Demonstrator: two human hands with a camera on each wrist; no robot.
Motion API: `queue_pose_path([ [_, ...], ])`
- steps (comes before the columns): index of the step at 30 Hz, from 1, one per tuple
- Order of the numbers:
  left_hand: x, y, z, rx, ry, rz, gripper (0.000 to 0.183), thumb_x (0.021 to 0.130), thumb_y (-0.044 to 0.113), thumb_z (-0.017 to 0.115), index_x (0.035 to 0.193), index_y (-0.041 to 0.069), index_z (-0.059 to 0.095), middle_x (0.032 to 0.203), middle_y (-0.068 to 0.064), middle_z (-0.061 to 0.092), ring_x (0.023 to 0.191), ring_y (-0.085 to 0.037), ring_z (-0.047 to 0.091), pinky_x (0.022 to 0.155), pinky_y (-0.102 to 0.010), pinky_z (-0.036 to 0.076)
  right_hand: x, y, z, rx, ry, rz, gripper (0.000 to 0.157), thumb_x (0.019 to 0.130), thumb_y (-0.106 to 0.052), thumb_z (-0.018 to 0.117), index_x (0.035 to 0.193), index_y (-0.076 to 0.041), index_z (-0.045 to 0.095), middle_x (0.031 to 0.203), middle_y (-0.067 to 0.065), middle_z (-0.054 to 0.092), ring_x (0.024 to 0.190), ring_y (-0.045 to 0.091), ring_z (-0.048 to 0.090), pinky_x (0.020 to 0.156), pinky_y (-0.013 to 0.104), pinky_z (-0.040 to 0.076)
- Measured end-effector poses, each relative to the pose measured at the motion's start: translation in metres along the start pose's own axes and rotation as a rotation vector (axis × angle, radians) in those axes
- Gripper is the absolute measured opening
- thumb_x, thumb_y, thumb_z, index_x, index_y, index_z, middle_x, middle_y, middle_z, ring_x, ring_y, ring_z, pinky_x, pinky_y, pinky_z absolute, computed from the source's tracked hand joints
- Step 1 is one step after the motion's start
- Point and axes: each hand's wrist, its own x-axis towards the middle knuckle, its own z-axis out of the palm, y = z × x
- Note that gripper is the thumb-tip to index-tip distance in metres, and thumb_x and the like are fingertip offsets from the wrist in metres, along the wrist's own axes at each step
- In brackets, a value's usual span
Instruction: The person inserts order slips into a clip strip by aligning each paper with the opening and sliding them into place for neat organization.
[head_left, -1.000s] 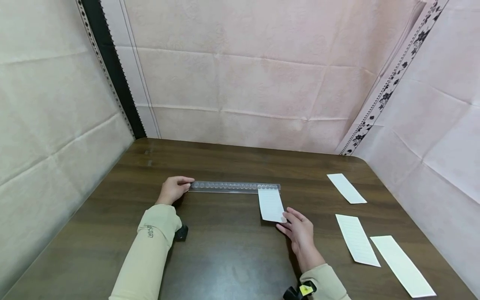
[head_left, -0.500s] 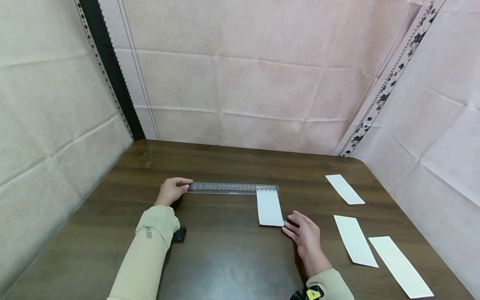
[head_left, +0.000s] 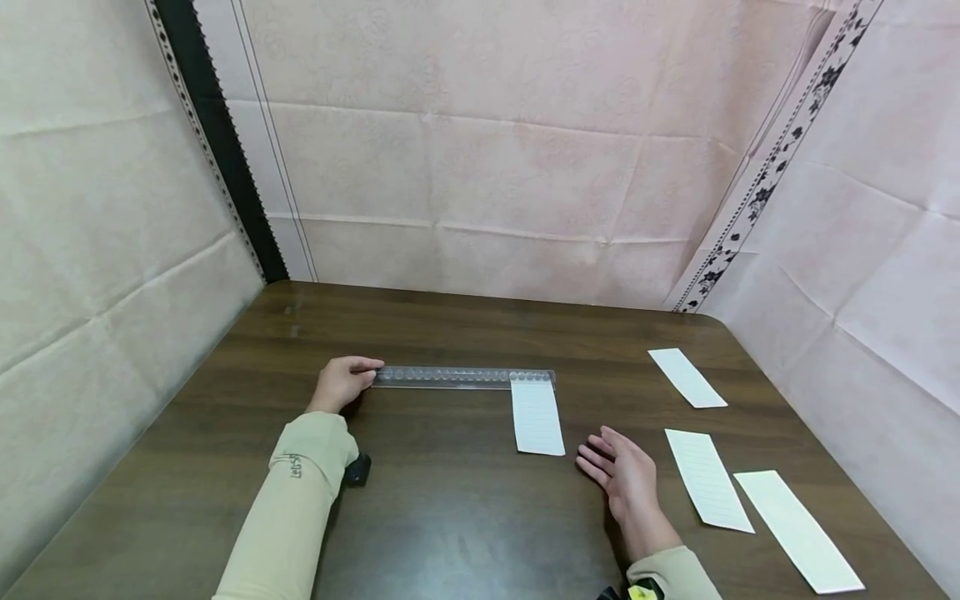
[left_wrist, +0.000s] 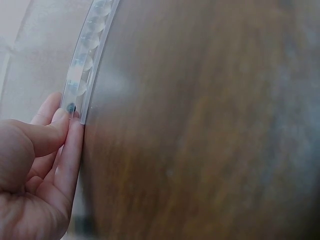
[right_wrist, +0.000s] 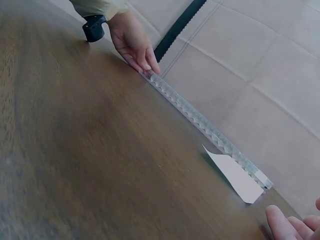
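Note:
A clear plastic binder strip (head_left: 442, 377) with a row of rounded scallops lies left to right across the table. My left hand (head_left: 346, 382) pinches its left end between thumb and fingers; the left wrist view shows the thumb on top of the strip (left_wrist: 82, 75). At the strip's right end, a lined white paper slip (head_left: 537, 418) has its top edge at the strip, and its lower end lifts slightly off the table in the right wrist view. Just right of that slip is my right hand (head_left: 626, 479), fingers loosely extended and apart from it, holding nothing.
Three more paper slips lie at the right: a short one (head_left: 687, 377) at the back, a lined one (head_left: 708, 480) nearer, and a long one (head_left: 798, 532) beside it. Pale cloth walls (head_left: 480, 175) enclose the brown table (head_left: 450, 517) at the back and sides.
My right hand has let go of the paper slip's lower corner and drawn away to the right. The slip stays at the strip. My left hand keeps its pinch.

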Motion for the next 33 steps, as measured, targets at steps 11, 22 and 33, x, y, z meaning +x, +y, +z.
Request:
queue_pose_path([
  [11,0.002,0.0,0.001,-0.01,0.003,-0.018,0.023,0.091,0.007,0.06,0.112,0.003,0.068,0.112,-0.017,0.064,0.099,-0.029,0.058,0.083,-0.04,0.047,0.0,-0.002,-0.009,-0.011,-0.025,-0.001,0.047,0.101,-0.017,0.036,0.14,0.007,0.03,0.105,0.013,0.061,0.089,0.024,0.066,0.079,0.039,0.051],
  [22,0.0,0.001,0.0,-0.001,0.008,-0.011,0.022,0.09,0.006,0.06,0.111,0.002,0.068,0.111,-0.018,0.064,0.098,-0.029,0.058,0.082,-0.04,0.047,0.0,-0.007,-0.022,-0.012,-0.008,0.007,0.04,0.1,-0.018,0.039,0.132,0.006,0.037,0.096,0.008,0.064,0.086,0.023,0.066,0.077,0.039,0.052],
  [33,0.001,-0.001,0.001,0.002,0.014,-0.01,0.022,0.09,0.006,0.061,0.11,0.003,0.069,0.11,-0.017,0.065,0.097,-0.028,0.059,0.082,-0.039,0.047,-0.004,-0.013,-0.039,0.008,0.023,0.01,0.026,0.099,-0.018,0.043,0.12,-0.002,0.044,0.089,0.002,0.065,0.084,0.022,0.067,0.076,0.04,0.052],
])
